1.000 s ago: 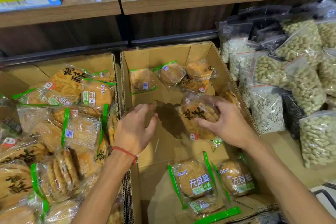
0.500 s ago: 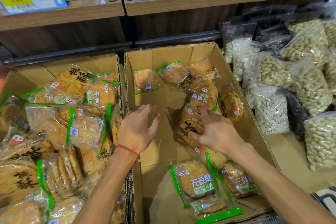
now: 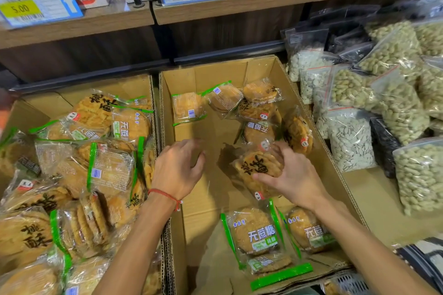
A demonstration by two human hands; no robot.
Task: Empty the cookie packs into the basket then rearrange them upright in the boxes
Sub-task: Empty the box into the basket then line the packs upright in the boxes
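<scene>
Over box (image 3: 211, 201), right hand (image 3: 296, 181) grips tilted cookie pack (image 3: 256, 165).

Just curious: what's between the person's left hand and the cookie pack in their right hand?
Only bare, shadowed floor of the cardboard box separates the left hand from the cookie pack the right hand grips; the head view shows it.

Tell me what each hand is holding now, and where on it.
Right hand grips a cookie pack by its near right side, inside the right box. Left hand holds nothing.
</scene>
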